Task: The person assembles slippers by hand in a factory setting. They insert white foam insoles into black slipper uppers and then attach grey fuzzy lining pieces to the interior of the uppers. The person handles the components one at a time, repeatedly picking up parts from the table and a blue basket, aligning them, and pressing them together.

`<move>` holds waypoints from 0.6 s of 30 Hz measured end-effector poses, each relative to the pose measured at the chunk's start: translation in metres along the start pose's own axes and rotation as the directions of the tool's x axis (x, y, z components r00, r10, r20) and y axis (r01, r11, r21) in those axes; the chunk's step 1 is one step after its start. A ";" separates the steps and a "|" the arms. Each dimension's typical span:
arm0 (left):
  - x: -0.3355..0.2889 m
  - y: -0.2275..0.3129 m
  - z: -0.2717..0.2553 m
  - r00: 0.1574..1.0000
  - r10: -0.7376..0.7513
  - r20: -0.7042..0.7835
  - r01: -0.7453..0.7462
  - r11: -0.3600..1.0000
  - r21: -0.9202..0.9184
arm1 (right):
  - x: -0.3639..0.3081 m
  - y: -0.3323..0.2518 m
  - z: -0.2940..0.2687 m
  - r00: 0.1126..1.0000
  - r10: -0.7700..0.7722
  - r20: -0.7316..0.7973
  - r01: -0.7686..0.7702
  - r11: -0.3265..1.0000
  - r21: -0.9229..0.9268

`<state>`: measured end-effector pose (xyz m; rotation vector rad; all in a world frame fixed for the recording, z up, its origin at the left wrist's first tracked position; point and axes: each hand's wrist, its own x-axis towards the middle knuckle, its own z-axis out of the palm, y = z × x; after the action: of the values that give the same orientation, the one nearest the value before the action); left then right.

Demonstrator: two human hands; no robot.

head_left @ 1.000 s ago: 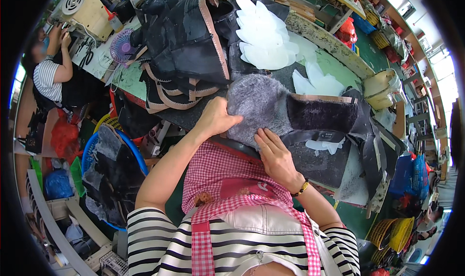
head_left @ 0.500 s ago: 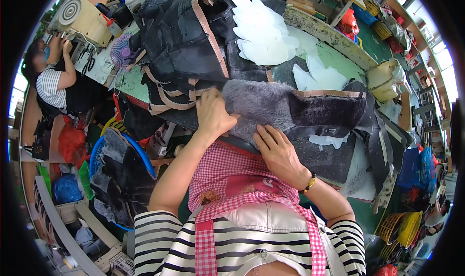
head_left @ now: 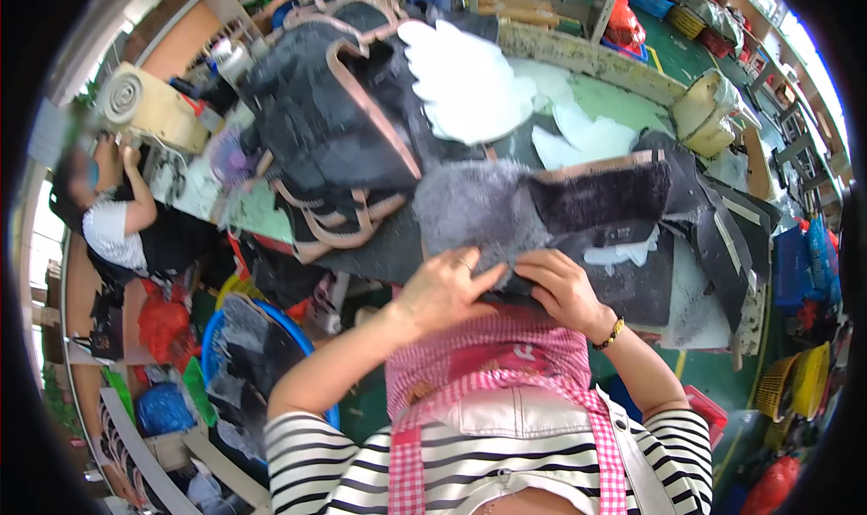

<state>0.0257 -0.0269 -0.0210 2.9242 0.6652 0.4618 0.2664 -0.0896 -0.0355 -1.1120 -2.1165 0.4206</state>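
A grey fur piece [head_left: 470, 203] lies on the work table, joined on its right to a darker fur panel [head_left: 605, 201] with a tan edging strip along its far side. At the near edge of the grey fur, my left hand [head_left: 447, 291] is closed with bent fingers, its thumb toward the right. Just to its right, my right hand [head_left: 564, 287] pinches the same edge, fingers curled over and thumb beneath. The bit of edge between the hands is partly hidden and slightly blurred.
Thin white sheets [head_left: 470, 86] lie stacked beyond the fur, next to a heap of black pieces with tan edging [head_left: 316, 108]. Black strips [head_left: 722, 235] hang at the right. A blue-rimmed basket [head_left: 209, 348] stands lower left. Another person [head_left: 117, 208] works at far left.
My left hand has moved from the fur's left side down to its near edge. My right hand has shifted right and curled its fingers, having lain flat on the fur. The view has tilted.
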 end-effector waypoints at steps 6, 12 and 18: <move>0.006 -0.003 0.022 0.927 -0.260 -0.269 0.236 0.965 -0.117 | 0.035 0.009 0.011 0.968 0.151 -0.202 -0.127 0.983 0.129; 0.027 -0.008 -0.039 0.873 -0.347 -0.342 0.176 0.879 -0.443 | 0.074 -0.026 -0.040 0.988 0.072 -0.134 -0.040 0.973 0.225; 0.030 0.005 -0.108 0.949 -0.307 -0.067 0.191 0.733 -0.652 | 0.093 -0.068 -0.064 0.995 0.081 -0.050 -0.070 0.979 0.192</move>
<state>0.0188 -0.0141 0.0897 2.1253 0.7285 0.7416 0.2363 -0.0554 0.0880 -1.0827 -1.9436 0.6069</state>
